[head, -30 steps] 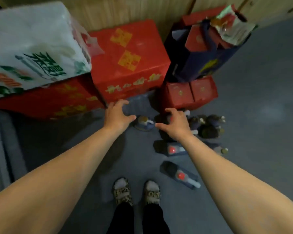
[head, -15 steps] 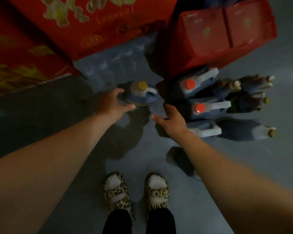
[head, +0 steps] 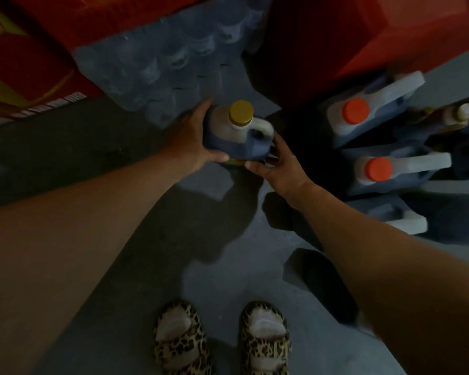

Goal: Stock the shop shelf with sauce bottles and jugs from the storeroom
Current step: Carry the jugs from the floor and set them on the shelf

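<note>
A dark jug with a gold cap (head: pixel 237 131) stands on the grey floor in front of me. My left hand (head: pixel 194 139) grips its left side, thumb along the lower front. My right hand (head: pixel 278 165) holds its lower right corner below the handle, fingers curled against it. To the right stand two jugs with orange caps (head: pixel 356 112) (head: pixel 378 169), a third jug (head: pixel 406 221) nearer me, and a bottle with a pale cap (head: pixel 463 112).
Red cartons (head: pixel 38 63) lie at the far left and a red box (head: pixel 363 36) at the far right. A shrink-wrapped pack of bottles (head: pixel 173 55) sits between them. Another dark jug (head: pixel 320 282) lies under my right forearm. My slippered feet (head: pixel 222 339) are below.
I have bent closer to the floor. Both hands moved in from beside the gold-capped jug and now hold it on either side.
</note>
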Available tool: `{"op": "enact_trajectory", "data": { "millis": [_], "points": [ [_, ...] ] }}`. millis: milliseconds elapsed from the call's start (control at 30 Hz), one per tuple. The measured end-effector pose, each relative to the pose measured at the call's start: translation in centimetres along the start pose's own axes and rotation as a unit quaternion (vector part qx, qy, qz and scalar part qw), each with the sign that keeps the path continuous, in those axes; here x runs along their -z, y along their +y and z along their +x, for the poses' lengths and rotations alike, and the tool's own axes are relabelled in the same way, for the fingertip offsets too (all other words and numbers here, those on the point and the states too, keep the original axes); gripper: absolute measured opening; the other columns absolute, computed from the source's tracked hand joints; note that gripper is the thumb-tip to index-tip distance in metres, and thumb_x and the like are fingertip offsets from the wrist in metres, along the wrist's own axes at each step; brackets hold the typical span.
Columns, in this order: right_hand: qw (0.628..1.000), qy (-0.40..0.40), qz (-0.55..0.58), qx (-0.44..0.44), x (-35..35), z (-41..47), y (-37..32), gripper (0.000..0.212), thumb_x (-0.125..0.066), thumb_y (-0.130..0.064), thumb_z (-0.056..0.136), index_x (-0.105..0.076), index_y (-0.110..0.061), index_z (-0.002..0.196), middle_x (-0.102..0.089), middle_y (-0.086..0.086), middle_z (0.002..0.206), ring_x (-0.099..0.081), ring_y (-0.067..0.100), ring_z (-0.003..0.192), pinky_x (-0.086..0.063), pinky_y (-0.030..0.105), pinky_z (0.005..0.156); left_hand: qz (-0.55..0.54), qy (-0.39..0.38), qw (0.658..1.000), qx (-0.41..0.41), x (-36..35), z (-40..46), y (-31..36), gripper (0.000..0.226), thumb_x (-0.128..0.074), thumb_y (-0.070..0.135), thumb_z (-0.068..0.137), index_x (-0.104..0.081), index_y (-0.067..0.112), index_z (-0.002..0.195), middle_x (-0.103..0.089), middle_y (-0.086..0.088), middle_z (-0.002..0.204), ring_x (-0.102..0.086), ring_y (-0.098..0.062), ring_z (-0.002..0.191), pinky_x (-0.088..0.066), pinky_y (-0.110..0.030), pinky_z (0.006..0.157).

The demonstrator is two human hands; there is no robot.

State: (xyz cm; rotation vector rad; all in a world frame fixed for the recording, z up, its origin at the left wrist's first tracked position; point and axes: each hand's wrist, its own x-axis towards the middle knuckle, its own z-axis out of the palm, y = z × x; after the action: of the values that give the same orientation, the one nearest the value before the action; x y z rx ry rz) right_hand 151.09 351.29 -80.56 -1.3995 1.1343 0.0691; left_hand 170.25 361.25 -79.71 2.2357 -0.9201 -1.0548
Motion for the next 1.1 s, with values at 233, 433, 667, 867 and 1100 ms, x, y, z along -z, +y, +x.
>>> {"op": "enact_trajectory", "data": {
  "millis": [233, 433, 667, 867, 1100],
  "points": [
    [0.999, -0.025, -0.032, 0.005, 0.6, 1.9, 0.3, 0.101, -0.086, -0.018, 0.077, -0.026, -0.028, 0.159, -0.037, -0.003, 0.158, -0.036, 0.017, 0.142, -0.038, 0.036, 0.113, -0.022, 0.001, 1.000, -0.008, 0.3, 0.2, 0.1, 0.100, -0.096, 0.020, 0.056, -0.039, 0.023, 0.138, -0.052, 0.005, 0.133, -0.049, -0.015, 0.120, -0.044, -0.032, 0.096],
    [0.996, -0.070, -0.056, -0.017, 0.4, 0.5, -0.1, 0.099, -0.087, -0.017, 0.076, -0.031, -0.025, 0.158, -0.035, -0.003, 0.160, -0.032, 0.016, 0.146, -0.034, 0.032, 0.115, -0.083, 0.027, 0.996, 0.031, 0.2, -3.7, -0.7, 0.092, -0.095, 0.017, 0.058, -0.044, 0.010, 0.135, -0.048, 0.006, 0.123, -0.048, -0.011, 0.116, -0.039, -0.022, 0.086],
    [0.969, -0.208, -0.082, -0.106, -1.9, -6.1, -0.9, 0.074, -0.080, -0.009, 0.083, -0.047, -0.017, 0.148, -0.060, -0.011, 0.122, -0.060, 0.008, 0.114, -0.048, 0.003, 0.067, -0.194, -0.015, 0.965, 0.176, 0.7, -13.5, -2.8, 0.093, -0.093, 0.020, 0.062, -0.043, 0.013, 0.141, -0.054, -0.005, 0.139, -0.052, -0.022, 0.126, -0.046, -0.042, 0.103],
    [0.957, -0.239, -0.132, -0.101, -4.3, -11.5, -5.5, 0.072, -0.083, -0.019, 0.082, -0.051, -0.021, 0.146, -0.061, -0.005, 0.129, -0.059, 0.011, 0.118, -0.048, 0.006, 0.067, -0.281, 0.017, 0.931, 0.233, 4.9, -21.3, -1.7, 0.090, -0.091, 0.013, 0.066, -0.041, 0.012, 0.141, -0.055, -0.001, 0.133, -0.053, -0.019, 0.123, -0.046, -0.041, 0.104],
    [0.951, -0.275, -0.109, -0.089, -7.3, -18.3, -14.9, 0.064, -0.087, -0.018, 0.077, -0.060, -0.021, 0.135, -0.068, 0.001, 0.130, -0.066, 0.009, 0.111, -0.057, 0.018, 0.085, -0.319, 0.081, 0.906, 0.265, 13.6, -29.4, 1.2, 0.111, -0.093, 0.046, 0.039, -0.048, 0.016, 0.136, -0.063, -0.002, 0.130, -0.060, -0.020, 0.118, -0.050, -0.045, 0.101]
  ]
}}
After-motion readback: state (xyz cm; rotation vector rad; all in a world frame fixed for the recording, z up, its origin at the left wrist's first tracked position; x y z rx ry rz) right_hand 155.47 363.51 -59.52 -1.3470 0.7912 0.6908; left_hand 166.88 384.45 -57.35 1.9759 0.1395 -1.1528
